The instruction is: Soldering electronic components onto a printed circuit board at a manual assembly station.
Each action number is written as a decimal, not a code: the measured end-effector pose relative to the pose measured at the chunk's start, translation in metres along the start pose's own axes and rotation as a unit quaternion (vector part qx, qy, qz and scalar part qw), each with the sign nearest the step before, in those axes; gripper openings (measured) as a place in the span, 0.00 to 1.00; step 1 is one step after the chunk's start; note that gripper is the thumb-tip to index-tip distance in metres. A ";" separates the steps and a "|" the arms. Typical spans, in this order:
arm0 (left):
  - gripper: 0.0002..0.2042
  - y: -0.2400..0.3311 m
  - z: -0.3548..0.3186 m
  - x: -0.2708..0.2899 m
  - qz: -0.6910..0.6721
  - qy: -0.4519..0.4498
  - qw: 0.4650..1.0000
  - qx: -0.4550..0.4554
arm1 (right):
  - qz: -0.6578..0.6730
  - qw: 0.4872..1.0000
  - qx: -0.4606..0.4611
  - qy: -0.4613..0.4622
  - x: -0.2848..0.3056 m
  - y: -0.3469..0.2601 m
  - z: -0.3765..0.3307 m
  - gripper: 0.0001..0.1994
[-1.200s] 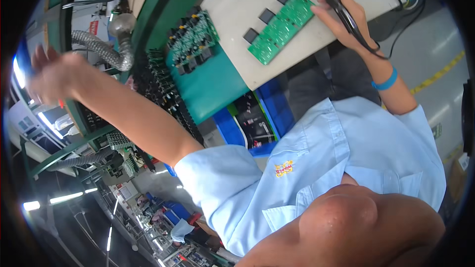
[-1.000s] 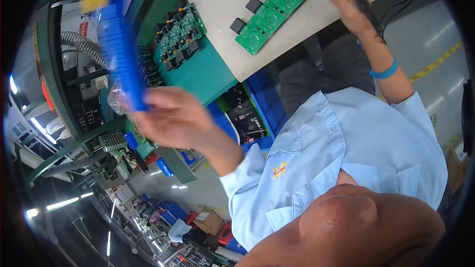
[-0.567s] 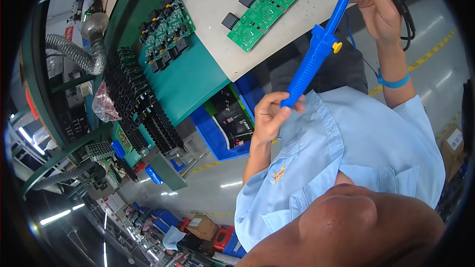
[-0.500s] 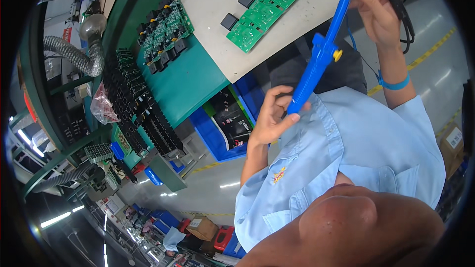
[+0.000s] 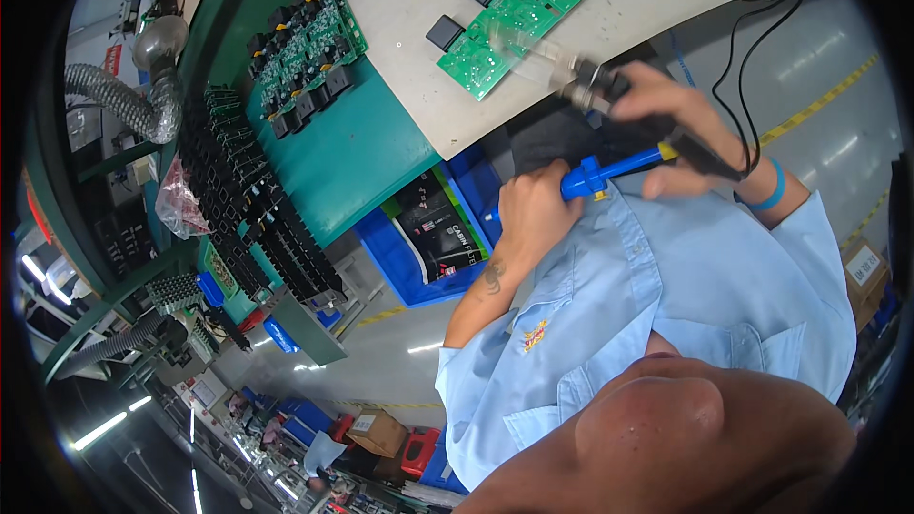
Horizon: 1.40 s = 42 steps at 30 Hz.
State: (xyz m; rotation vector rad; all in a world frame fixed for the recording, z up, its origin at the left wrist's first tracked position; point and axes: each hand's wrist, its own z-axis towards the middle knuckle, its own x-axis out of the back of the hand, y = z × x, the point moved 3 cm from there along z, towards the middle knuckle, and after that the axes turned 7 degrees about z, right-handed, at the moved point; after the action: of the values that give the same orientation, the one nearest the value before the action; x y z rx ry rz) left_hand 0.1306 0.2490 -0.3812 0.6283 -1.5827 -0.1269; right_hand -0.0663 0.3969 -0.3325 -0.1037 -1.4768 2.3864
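A grey floor (image 5: 819, 57) with yellow lines fills the upper right; a teal counter (image 5: 357, 148) and ribbed hose (image 5: 119, 100) stand upper left.

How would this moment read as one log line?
left hand: grips blue tool | right hand: holds soldering iron | green circuit board: on bench

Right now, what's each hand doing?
Left hand: closed around the blue desoldering pump.
Right hand: closed on the black soldering iron, blurred with motion.
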 end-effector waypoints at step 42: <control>0.18 -0.024 -0.038 0.051 -0.508 0.070 0.844 0.156 | -0.256 0.906 -0.236 0.240 0.052 0.066 0.028 0.27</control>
State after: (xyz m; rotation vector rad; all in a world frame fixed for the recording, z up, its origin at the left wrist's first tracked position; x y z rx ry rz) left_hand 0.1755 0.2162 -0.3415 1.6589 -0.9815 -0.6025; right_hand -0.1374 0.3628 -0.3720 -0.3434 -1.5550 1.4283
